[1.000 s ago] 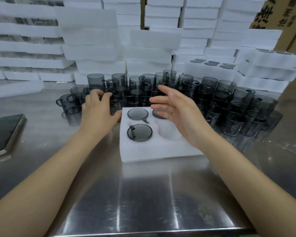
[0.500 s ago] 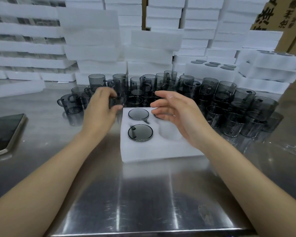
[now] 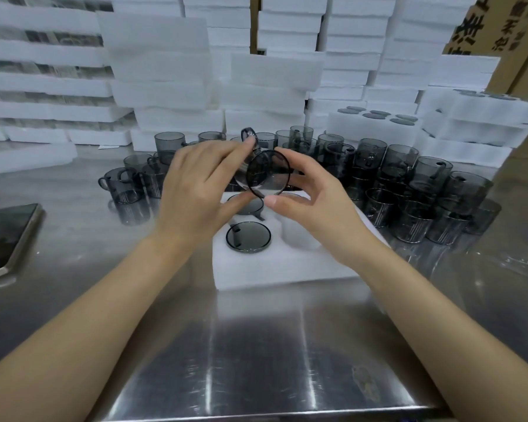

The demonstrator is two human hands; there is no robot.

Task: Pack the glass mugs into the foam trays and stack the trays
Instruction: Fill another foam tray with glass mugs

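In the head view, a glass mug (image 3: 267,173) is held tilted in the air above the foam tray (image 3: 281,266). It is grasped from one side by the left hand (image 3: 195,190) and pinched at its round edge by the right hand (image 3: 314,205). Two other mugs (image 3: 248,236) are seated in the tray.

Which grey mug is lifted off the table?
The mug gripped by left hand and right hand over the foam tray, tipped sideways; other mugs are set down.

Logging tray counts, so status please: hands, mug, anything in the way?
Left hand and right hand both grip one glass mug, tipped on its side above the foam tray. Near-right pocket empty. Nothing blocking it.
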